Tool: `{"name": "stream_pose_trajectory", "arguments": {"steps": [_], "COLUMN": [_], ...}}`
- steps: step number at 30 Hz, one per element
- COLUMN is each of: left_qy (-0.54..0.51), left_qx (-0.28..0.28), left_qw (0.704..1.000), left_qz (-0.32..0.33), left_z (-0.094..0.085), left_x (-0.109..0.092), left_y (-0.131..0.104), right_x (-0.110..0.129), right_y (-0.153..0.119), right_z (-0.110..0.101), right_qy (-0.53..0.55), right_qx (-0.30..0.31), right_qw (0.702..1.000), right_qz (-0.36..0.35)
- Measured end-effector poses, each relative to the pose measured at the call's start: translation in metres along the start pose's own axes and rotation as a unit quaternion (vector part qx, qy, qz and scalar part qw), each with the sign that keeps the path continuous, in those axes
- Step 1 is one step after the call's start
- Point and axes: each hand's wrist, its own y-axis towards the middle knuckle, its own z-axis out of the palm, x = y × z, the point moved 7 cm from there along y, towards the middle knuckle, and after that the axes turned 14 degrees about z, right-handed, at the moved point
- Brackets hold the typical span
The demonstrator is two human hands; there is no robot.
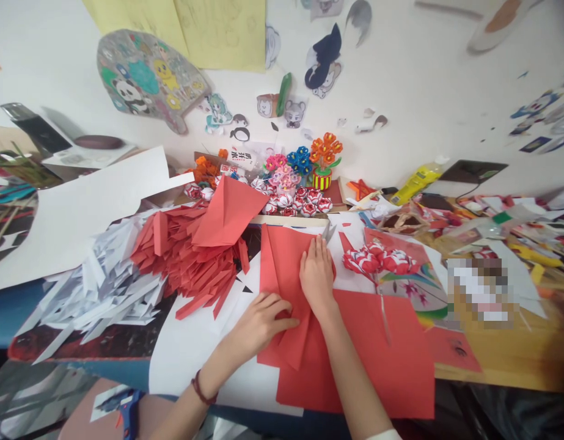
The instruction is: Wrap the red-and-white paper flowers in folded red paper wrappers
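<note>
A sheet of red paper (288, 260) lies in front of me with lengthwise folds in it. My left hand (267, 318) is at its lower left part, fingers curled and thumb bent in, closed on a folded edge. Higher up, my right hand (317, 275) lies flat on the right side of the same sheet, fingers stretched out. Under it, to the right, is a larger red sheet (382, 360). White paper (185, 360) lies beneath both. A heap of folded red paper pieces (190, 256) sits left of the sheet, with another red sheet (231, 211) on top.
Folded white paper strips (112, 281) are heaped at the left. Red-and-white paper flowers (377, 260) lie on the right, with more behind. A striped flowerpot (322, 179) stands near the wall. A yellow bottle (414, 181) leans farther right. Below left is a blue glue gun (129, 412).
</note>
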Motion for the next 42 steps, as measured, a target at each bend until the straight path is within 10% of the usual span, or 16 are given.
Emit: {"name": "stream_pose_trajectory", "arguments": {"steps": [22, 42], "left_qy": [-0.020, -0.027], "left_qx": [-0.015, -0.052], "left_qw": [1.000, 0.998], "left_qz": [-0.006, -0.006], "left_z": [-0.003, -0.008], "left_x": [0.000, 0.000], "left_y": [0.000, 0.000], "right_x": [-0.005, 0.014], "right_y": [-0.035, -0.010], "right_z": [-0.008, -0.002], "right_qy": [0.034, -0.005], "right_qx": [-0.004, 0.014], "right_qw": [0.999, 1.000], "right_qz": [-0.014, -0.022]}}
